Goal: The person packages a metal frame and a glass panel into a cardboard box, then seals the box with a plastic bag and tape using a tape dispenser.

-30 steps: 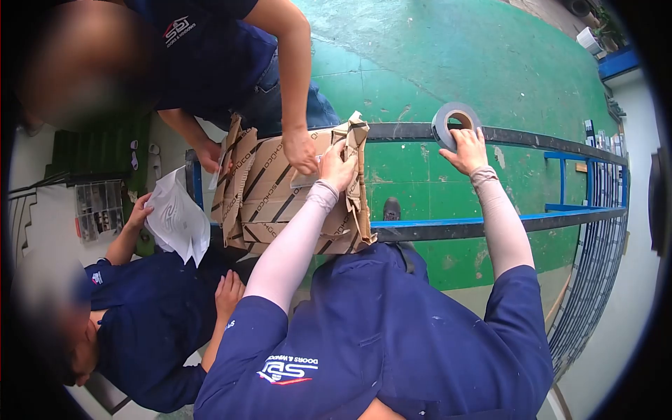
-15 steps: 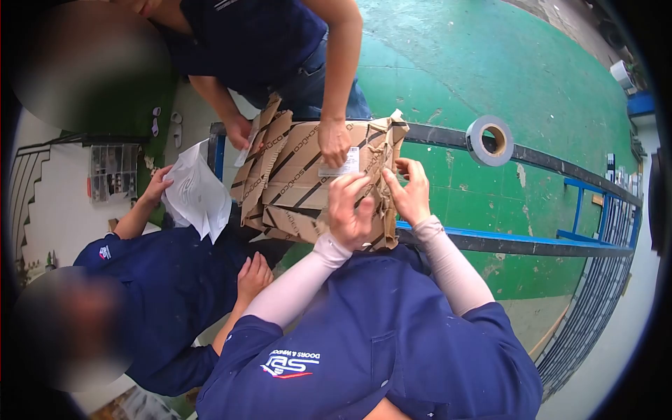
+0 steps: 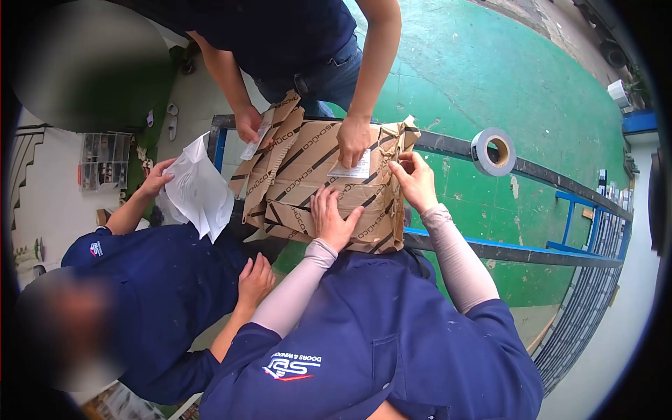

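Note:
A brown cardboard package (image 3: pixel 318 150) printed with dark stripes and SCHÜCO lettering lies in front of me, its ends torn and folded. My left hand (image 3: pixel 334 218) rests on its near side, palm down with the fingers apart. At the right end, my right hand (image 3: pixel 416 183) pinches the crumpled cardboard edge between thumb and fingers. A white label (image 3: pixel 358 168) is on the top face. The hand of a co-worker (image 3: pixel 355 143) standing opposite presses at this label, while that person's other hand (image 3: pixel 248 124) holds a small label strip (image 3: pixel 257 140) by the torn flap.
Black and blue metal rails (image 3: pixel 448 143) run beneath the package to the right. A roll of grey tape (image 3: pixel 493 151) sits on the far rail. To the left, another co-worker (image 3: pixel 161 287) holds white paper sheets (image 3: pixel 198 189). The floor (image 3: pixel 469 77) is green.
My left hand has come down from above the package and now lies on its near side. My right hand stays at the torn right edge. The label shows more fully.

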Motion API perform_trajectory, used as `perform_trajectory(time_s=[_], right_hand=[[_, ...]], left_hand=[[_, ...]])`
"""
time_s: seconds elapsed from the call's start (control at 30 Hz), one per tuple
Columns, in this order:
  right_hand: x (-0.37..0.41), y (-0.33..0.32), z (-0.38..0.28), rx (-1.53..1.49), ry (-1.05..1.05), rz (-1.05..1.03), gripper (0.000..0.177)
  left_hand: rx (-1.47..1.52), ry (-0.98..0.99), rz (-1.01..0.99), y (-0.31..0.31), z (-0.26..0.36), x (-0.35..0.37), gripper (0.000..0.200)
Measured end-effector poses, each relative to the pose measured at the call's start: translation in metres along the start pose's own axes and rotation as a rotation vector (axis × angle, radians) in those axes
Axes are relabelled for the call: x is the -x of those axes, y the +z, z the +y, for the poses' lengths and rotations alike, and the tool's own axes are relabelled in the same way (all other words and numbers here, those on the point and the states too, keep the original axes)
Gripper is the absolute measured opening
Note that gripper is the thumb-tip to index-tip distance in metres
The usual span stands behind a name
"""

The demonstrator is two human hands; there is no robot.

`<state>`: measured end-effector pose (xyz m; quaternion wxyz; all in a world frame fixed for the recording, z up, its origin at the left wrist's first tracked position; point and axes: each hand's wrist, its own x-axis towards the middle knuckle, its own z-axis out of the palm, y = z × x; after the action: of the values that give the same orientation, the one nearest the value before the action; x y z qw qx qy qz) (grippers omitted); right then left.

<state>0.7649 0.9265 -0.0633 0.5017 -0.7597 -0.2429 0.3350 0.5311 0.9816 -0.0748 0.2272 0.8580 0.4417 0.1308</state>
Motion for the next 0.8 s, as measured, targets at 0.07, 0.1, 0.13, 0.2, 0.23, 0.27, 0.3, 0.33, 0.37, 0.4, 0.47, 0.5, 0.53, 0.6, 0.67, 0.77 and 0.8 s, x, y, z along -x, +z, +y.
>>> perform_trajectory(time_s=[0.07, 0.1, 0.13, 0.2, 0.23, 0.27, 0.3, 0.33, 0.37, 0.4, 0.47, 0.5, 0.53, 0.6, 0.67, 0.77, 0.8], right_hand=[[-0.008, 0.0, -0.003, 0.119, -0.022, -0.003, 0.042], [-0.011, 0.003, 0.0, 0.147, -0.046, 0.06, 0.046], [-0.014, 0.005, 0.004, 0.147, -0.042, 0.061, 0.046], [-0.019, 0.006, 0.009, 0.219, -0.023, 0.15, 0.055], [-0.021, 0.004, 0.01, 0.243, -0.006, 0.115, 0.052], [-0.023, 0.003, 0.011, 0.244, -0.004, 0.121, 0.052], [-0.026, 0.002, 0.016, 0.21, 0.014, 0.098, 0.048], [-0.029, 0.002, 0.021, 0.174, 0.032, 0.073, 0.043], [-0.03, 0.001, 0.027, 0.222, -0.025, 0.108, 0.039], [-0.031, -0.001, 0.033, 0.221, -0.024, 0.11, 0.039], [-0.032, -0.007, 0.044, 0.259, -0.019, 0.045, 0.039], [-0.022, -0.01, 0.03, 0.136, 0.027, 0.051, 0.038], [-0.028, -0.008, 0.045, 0.137, -0.005, 0.014, 0.042], [-0.02, -0.01, 0.034, 0.145, -0.014, 0.041, 0.053], [-0.023, -0.004, 0.027, 0.236, 0.0, 0.058, 0.058], [-0.042, 0.004, 0.019, 0.258, 0.091, 0.024, 0.069], [-0.048, 0.007, 0.018, 0.203, 0.109, 0.041, 0.069]], left_hand=[[0.085, -0.011, 0.037, -0.001, -0.002, -0.008, 0.057], [0.123, 0.004, 0.063, -0.003, -0.002, -0.011, 0.05], [0.123, 0.003, 0.059, -0.001, -0.004, -0.01, 0.05], [0.137, 0.073, 0.126, 0.001, -0.007, -0.012, 0.048], [0.137, 0.079, 0.125, 0.002, -0.009, -0.013, 0.048], [0.102, 0.081, 0.122, 0.003, -0.01, -0.013, 0.047], [0.069, 0.082, 0.117, 0.005, -0.01, -0.012, 0.047], [0.072, 0.082, 0.113, 0.006, -0.011, -0.011, 0.047], [0.052, 0.07, 0.088, 0.006, -0.012, -0.011, 0.046], [0.031, 0.059, 0.066, 0.007, -0.016, -0.012, 0.046], [0.007, 0.069, 0.067, 0.009, -0.021, -0.011, 0.044], [-0.015, 0.076, 0.069, 0.009, -0.02, -0.012, 0.043], [-0.012, 0.083, 0.068, 0.009, -0.018, -0.014, 0.043], [-0.054, 0.016, 0.021, 0.007, -0.012, -0.014, 0.044], [-0.083, 0.015, 0.03, 0.004, -0.001, -0.02, 0.047], [-0.134, 0.153, 0.035, 0.012, 0.012, -0.035, 0.058], [-0.159, 0.294, 0.033, 0.016, 0.015, -0.043, 0.064]])
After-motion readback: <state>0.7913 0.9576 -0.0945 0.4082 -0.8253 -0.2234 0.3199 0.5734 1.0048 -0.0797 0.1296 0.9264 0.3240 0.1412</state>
